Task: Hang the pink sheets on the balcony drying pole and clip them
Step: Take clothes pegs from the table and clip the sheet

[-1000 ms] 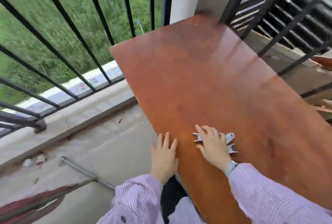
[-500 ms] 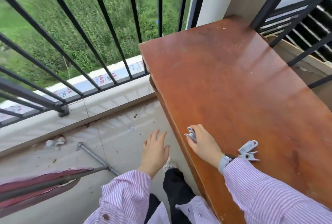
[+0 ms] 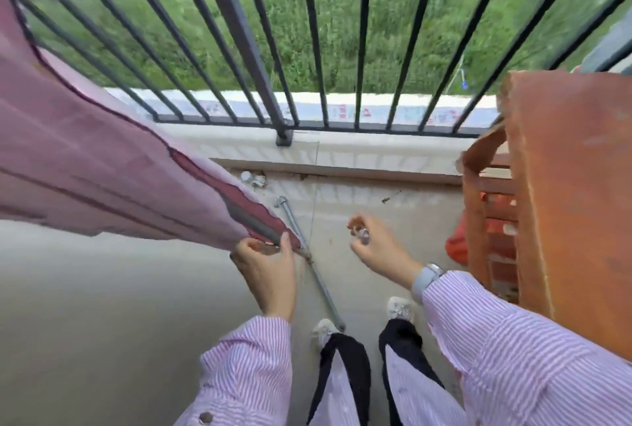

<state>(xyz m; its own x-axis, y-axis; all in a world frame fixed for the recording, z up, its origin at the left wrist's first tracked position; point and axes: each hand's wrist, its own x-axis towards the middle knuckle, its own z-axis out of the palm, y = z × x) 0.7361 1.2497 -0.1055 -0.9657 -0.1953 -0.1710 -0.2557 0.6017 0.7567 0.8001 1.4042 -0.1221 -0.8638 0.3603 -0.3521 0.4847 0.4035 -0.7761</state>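
The left hand [image 3: 265,263] has moved from the floor side to the pink sheet [image 3: 102,166], fingers pinching its end (over the pole [image 3: 260,229]); the right hand [image 3: 372,248] has left the desk [image 3: 574,186], fingers curled around a clip [image 3: 363,234].

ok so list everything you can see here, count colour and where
pink sheet: 1, pink, draped over pole, left
drying pole: 1, grey, under sheet edge
clip: 1, pale, pinched in right hand
floor rod: 1, grey, on floor, centre
railing: 1, black, ahead
wooden table: 1, red-brown, right
left hand: grips sheet edge at pole
right hand: holds clip
shoes: 2, pale, bottom centre
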